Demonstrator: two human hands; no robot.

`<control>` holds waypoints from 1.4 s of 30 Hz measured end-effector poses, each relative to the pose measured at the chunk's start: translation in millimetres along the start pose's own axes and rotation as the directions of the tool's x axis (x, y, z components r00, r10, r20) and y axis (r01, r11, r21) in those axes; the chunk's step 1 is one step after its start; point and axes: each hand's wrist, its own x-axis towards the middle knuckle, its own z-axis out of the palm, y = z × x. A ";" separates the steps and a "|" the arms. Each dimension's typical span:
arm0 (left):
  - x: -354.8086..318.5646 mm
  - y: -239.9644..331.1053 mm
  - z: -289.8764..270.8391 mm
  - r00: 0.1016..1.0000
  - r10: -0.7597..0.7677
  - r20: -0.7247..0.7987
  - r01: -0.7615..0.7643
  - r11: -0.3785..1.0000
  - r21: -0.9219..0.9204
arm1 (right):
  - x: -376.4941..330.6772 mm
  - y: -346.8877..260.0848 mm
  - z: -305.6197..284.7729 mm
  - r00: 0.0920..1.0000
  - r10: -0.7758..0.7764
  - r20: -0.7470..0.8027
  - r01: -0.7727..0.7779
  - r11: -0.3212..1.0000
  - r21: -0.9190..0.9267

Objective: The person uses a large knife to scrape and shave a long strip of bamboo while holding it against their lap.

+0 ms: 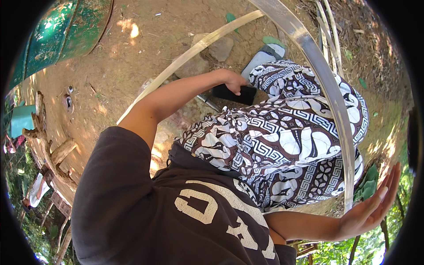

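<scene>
Two lengths of pale, flat, bowed strip (334,84) cross the foreground, one running from top centre to lower right. There, one right hand (370,210) is opened out, fingers extended, near that length's lower end. Above centre, one black rectangular slab (245,96) shows beneath one left hand (233,81), its thumb overlapping; whether it grasps, I cannot tell. Farther, upper left, stands one green drum (66,37).

A smooth, faintly glossy wood-like surface is shown by the bent strip (304,40), matt cloth by the trousers (287,128) and shirt (115,198), and rust-roughened painted metal by the drum (66,33).
</scene>
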 end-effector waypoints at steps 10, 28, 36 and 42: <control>26.5 -38.4 83.8 0.843 -0.101 0.529 -0.248 0.799 0.548 | -5.5 22.7 2.1 0.995 0.083 -0.064 -0.080 0.996 0.045; -28.6 -33.1 89.0 0.988 -0.074 -0.137 0.077 0.997 0.012 | -50.4 49.7 -10.6 0.968 0.161 -0.193 -0.116 0.968 0.223; -43.0 29.1 54.3 0.912 -0.211 -0.352 0.172 0.975 -0.138 | -77.6 56.7 -20.7 0.882 0.263 -0.391 -0.154 0.945 0.288; -120.4 159.7 -16.0 0.834 -0.242 -0.496 0.314 0.947 0.066 | -147.7 107.3 -41.6 0.586 0.248 -0.772 0.082 0.929 0.361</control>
